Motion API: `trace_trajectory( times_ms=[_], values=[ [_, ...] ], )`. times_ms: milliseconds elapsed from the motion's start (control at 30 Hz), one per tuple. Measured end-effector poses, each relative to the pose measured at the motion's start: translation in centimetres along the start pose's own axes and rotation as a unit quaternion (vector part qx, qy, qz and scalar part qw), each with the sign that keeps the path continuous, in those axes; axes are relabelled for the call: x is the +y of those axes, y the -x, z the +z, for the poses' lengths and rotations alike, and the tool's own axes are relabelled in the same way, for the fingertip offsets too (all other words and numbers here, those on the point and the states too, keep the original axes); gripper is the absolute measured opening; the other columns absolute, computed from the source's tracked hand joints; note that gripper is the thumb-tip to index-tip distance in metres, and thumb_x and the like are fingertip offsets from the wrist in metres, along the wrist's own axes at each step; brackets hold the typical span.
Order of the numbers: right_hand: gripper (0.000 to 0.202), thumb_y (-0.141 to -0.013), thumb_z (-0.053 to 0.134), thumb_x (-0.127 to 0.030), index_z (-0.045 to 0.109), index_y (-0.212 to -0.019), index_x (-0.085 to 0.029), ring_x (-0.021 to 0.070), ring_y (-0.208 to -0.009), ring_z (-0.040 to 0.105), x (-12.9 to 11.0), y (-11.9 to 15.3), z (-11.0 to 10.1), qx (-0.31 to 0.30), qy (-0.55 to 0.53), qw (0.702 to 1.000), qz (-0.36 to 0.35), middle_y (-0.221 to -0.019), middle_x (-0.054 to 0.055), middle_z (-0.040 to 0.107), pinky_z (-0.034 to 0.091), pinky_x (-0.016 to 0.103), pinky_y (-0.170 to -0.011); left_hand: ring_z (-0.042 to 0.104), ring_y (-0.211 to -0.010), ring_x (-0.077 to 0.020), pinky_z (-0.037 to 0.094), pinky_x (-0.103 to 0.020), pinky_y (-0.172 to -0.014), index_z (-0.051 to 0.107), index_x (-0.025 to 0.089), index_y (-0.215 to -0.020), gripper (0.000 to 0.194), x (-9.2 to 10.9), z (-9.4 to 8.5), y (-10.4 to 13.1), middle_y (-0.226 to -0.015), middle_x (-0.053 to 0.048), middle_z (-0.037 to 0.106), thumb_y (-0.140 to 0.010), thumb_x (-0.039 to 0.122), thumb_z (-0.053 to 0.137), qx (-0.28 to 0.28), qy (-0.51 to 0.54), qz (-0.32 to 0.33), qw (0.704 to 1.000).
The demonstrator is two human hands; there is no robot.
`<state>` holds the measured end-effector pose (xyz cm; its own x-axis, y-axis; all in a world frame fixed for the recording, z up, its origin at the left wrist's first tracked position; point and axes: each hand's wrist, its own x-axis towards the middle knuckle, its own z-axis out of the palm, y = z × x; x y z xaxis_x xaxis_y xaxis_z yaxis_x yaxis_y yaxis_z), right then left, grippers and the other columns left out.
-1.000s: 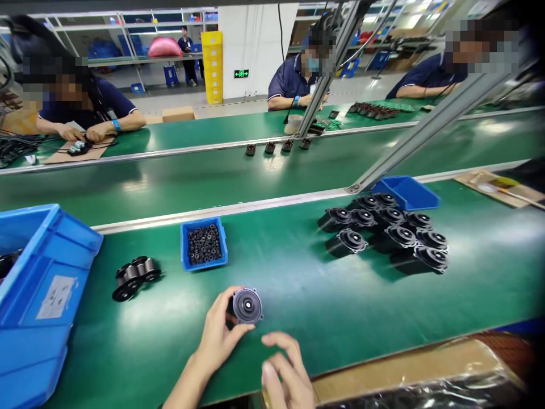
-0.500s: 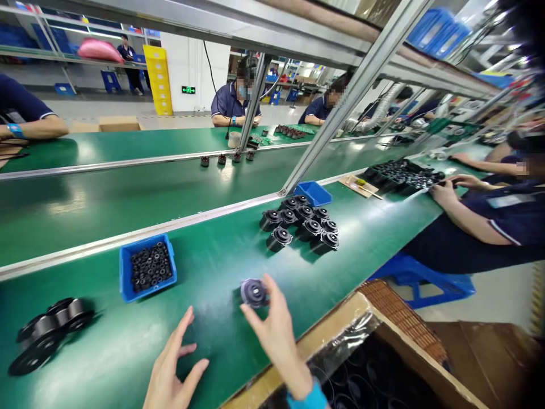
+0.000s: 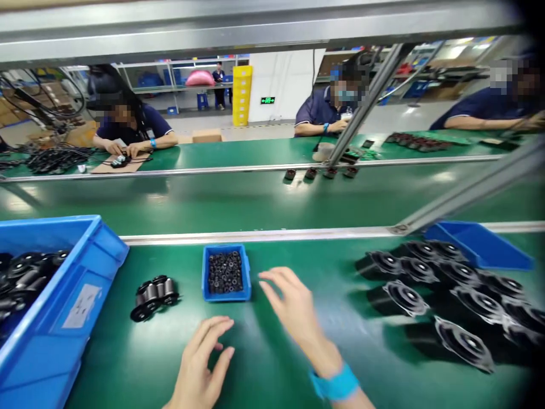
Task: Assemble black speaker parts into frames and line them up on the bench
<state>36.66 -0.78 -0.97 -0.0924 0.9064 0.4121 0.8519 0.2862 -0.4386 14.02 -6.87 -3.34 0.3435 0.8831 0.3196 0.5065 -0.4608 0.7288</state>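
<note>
My right hand hangs just right of a small blue bin, holding nothing, its fingers and thumb apart. Inside the bin lie many small black rings. Nearer the front edge of the view is my left hand, empty, with thumb and fingers spread. Several black and silver spool-shaped parts lie close together left of the small bin. To the right stands a group of black cylindrical housings with round ribbed tops, apart from both hands.
A large blue crate of spool-shaped parts fills the left side. Behind the housings sits another blue bin. A metal post slants up at the right. Co-workers sit across the green bench.
The view has turned left. My right hand has let go of the black round-topped part and moved to the small bin. My left hand stays open.
</note>
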Motion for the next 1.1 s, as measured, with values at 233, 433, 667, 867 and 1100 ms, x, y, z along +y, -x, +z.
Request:
trace_trajectory(
  times_ms=[233, 433, 667, 867, 1100],
  values=[
    [0.01, -0.081, 0.064, -0.007, 0.069, -0.076, -0.015, 0.0256, -0.09, 0.056, -3.5, -6.9, 7.1, -0.114, 0.124, 0.98, -0.105, -0.084, 0.009, 0.068, 0.033, 0.047, -0.091, 0.064, -0.1, -0.0188, 0.058, -0.024, -0.074, 0.06, 0.024, -0.118, 0.031, -2.0, -1.4, 0.6, -0.111, -0.01, 0.064, -0.091, 0.012, 0.051, 0.067, -0.041, 0.009, 0.997],
    [0.01, -0.08, 0.068, -0.011, 0.067, -0.073, -0.018, 0.0242, -0.086, 0.056, -1.3, -6.1, 8.0, -0.117, 0.139, 0.973, -0.141, -0.075, 0.004, 0.067, 0.025, 0.049, -0.097, 0.061, -0.094, -0.0223, 0.054, -0.036, -0.08, 0.062, 0.022, -0.115, 0.028, -4.9, -6.9, 0.2, -0.106, -0.01, 0.064, -0.091, 0.011, 0.053, 0.129, -0.276, -0.02, 0.952],
    [0.022, -0.086, 0.056, -0.006, 0.064, -0.069, -0.017, 0.0202, -0.076, 0.055, -1.1, -5.9, 8.2, -0.055, 0.16, 0.968, -0.184, -0.064, 0.0, 0.063, 0.021, 0.049, -0.103, 0.051, -0.119, -0.0377, 0.041, -0.061, -0.095, 0.054, 0.024, -0.13, 0.062, -7.8, -9.1, -2.1, -0.13, -0.016, 0.056, -0.073, 0.007, 0.072, 0.006, -0.432, -0.11, 0.895],
    [0.03, -0.095, 0.042, -0.012, 0.063, -0.075, -0.019, 0.0202, -0.084, 0.058, -4.4, -4.5, 5.9, 0.0, 0.065, 0.986, -0.156, -0.073, 0.001, 0.068, 0.019, 0.048, -0.103, 0.046, -0.129, -0.0324, 0.041, -0.056, -0.105, 0.044, 0.025, -0.138, 0.068, -9.9, -10.3, -1.3, -0.14, -0.013, 0.051, -0.077, 0.011, 0.069, -0.051, -0.323, -0.099, 0.94],
    [0.021, -0.065, 0.069, -0.007, 0.055, -0.059, -0.02, 0.0195, -0.064, 0.056, -10.4, 3.0, 9.6, -0.135, 0.03, 0.969, -0.204, -0.06, 0.0, 0.06, 0.036, 0.033, -0.062, 0.042, -0.135, -0.0294, 0.035, -0.057, -0.112, 0.042, 0.025, -0.141, 0.07, -9.1, -11.2, -0.9, -0.143, -0.012, 0.047, -0.076, -0.001, 0.049, -0.083, -0.276, -0.069, 0.955]
  ],
)
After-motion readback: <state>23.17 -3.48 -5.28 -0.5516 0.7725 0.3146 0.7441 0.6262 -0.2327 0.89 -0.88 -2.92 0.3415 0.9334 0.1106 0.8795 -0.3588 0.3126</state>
